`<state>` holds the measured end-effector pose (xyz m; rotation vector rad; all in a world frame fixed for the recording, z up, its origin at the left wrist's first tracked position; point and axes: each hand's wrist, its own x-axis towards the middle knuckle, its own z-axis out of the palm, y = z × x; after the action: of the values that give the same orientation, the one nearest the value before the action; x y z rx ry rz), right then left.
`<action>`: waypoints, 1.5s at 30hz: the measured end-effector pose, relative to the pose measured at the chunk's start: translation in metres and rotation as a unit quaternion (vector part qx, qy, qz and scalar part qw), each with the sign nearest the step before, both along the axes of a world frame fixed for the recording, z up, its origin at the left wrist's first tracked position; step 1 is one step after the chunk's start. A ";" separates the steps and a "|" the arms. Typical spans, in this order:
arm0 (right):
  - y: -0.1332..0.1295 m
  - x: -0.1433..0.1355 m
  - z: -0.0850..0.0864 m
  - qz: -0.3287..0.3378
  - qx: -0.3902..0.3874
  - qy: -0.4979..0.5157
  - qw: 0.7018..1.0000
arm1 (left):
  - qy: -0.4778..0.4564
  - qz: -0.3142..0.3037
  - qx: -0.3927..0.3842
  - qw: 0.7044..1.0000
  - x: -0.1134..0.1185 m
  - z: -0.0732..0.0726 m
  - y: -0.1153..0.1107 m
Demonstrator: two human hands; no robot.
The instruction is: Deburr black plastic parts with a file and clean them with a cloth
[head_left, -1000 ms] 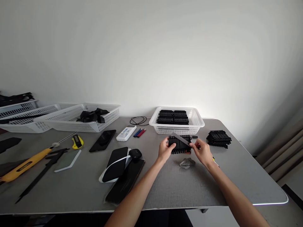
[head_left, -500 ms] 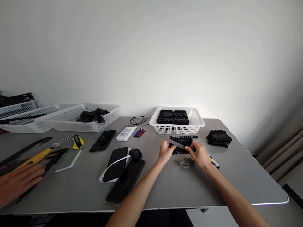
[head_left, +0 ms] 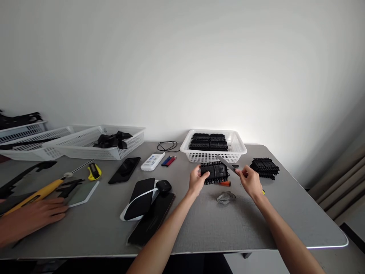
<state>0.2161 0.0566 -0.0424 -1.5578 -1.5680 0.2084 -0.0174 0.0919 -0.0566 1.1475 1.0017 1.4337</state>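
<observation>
My left hand (head_left: 196,180) is closed on a black plastic piece (head_left: 214,172) with rows of toothed ends along two sides, thumb on its face. My right hand (head_left: 250,182) pinches one end of a thin, flat grey strip (head_left: 226,163), perhaps metal. Its far end points up and left, over the piece's upper right corner; I cannot tell whether they touch. Below them lie a tool with an orange handle (head_left: 225,183), partly hidden by the piece, and a crumpled grey scrap (head_left: 226,197).
Behind my hands stands a white basket (head_left: 213,156) with several black pieces; a stack of more (head_left: 264,167) lies right. Phones (head_left: 124,170), a yellow cutter (head_left: 94,172) and lighters (head_left: 169,161) lie left. Another person's hand (head_left: 34,219) rests near a yellow-handled tool (head_left: 37,196) at far left.
My right hand has moved right and swung the strip away from my left hand, which now holds the black piece tilted. The orange handle has come into sight. The other person's hand has shifted right.
</observation>
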 end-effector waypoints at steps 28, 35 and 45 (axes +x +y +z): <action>-0.001 -0.015 0.001 0.086 -0.029 0.184 0.979 | 0.095 -0.089 0.040 0.991 0.006 -0.002 -0.009; -0.004 -0.027 -0.002 0.119 -0.031 0.146 0.982 | 0.189 -0.020 0.081 0.979 0.008 0.004 -0.016; -0.003 -0.026 0.000 0.167 -0.075 0.241 0.953 | 0.102 0.026 0.033 0.994 0.009 -0.006 -0.006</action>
<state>0.1897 0.0532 -0.0426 -1.2170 -1.4285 0.8485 -0.0083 0.0862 -0.0624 1.3451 1.1395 1.4212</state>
